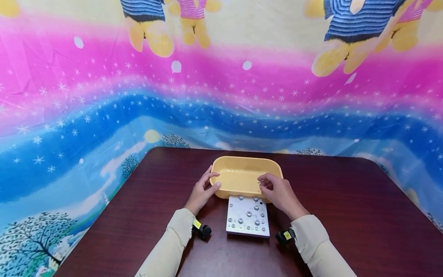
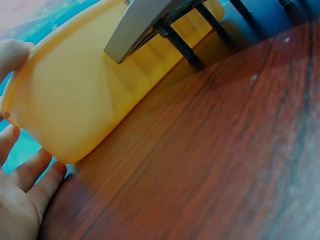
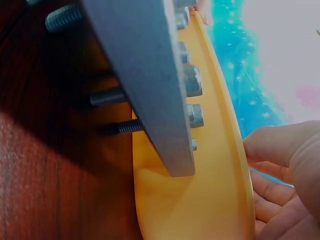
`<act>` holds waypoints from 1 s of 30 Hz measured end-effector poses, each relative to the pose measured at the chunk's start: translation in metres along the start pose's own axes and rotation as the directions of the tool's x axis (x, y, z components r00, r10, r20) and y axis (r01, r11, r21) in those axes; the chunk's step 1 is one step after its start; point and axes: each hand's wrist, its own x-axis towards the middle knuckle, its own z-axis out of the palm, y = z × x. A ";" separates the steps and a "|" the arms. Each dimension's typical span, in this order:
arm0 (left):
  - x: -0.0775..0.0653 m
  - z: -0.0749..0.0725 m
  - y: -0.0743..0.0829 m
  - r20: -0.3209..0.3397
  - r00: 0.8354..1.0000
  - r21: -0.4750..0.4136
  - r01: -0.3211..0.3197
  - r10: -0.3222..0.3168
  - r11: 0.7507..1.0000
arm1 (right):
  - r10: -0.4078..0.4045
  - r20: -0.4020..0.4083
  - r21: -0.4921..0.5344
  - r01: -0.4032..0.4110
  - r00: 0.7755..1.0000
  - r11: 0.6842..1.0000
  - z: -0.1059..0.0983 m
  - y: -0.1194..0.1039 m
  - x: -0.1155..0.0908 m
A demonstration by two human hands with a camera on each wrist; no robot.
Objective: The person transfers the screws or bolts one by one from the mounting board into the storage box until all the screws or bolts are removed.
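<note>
A yellow plastic basin (image 1: 238, 181) stands on the table. My left hand (image 1: 203, 191) grips its left end, the thumb near the rim and the other fingers spread along the outside wall. Over the basin's right side, my right hand (image 1: 277, 190) has thumb and index finger brought together on a small silvery piece (image 1: 259, 182), too small to identify. In front of the basin, a metal plate (image 1: 246, 230) carries several socket-head bolts (image 1: 249, 214) of different sizes. Their threaded shanks (image 2: 177, 42) stick out below the plate in both wrist views.
The dark reddish wooden table (image 1: 155, 215) has rounded far corners. Behind it hangs a printed cloth (image 1: 221, 96) with snowflakes and bears. Each wrist wears a small black camera (image 1: 204, 231). The plate's far edge stands right at the basin's front wall.
</note>
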 end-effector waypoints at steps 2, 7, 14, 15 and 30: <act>0.000 0.000 0.000 0.002 1.000 -0.007 0.002 -0.002 1.000 | -0.001 0.006 0.003 0.001 1.000 1.000 0.000 0.001 0.000; 0.000 0.000 -0.001 0.004 1.000 -0.007 0.004 -0.004 1.000 | -0.012 0.026 0.012 0.012 1.000 1.000 -0.001 0.001 0.000; 0.001 0.000 -0.002 0.010 1.000 -0.034 0.016 -0.016 0.999 | -0.016 0.060 0.038 0.014 0.998 0.999 -0.002 0.002 0.000; 0.001 0.000 -0.002 0.009 1.000 -0.035 0.017 -0.017 0.999 | -0.014 0.059 0.040 0.012 0.998 0.999 -0.002 0.002 0.000; 0.000 0.000 0.001 0.006 0.999 -0.032 0.035 -0.035 0.999 | 0.001 0.060 0.047 -0.004 0.998 0.999 -0.003 0.001 0.000</act>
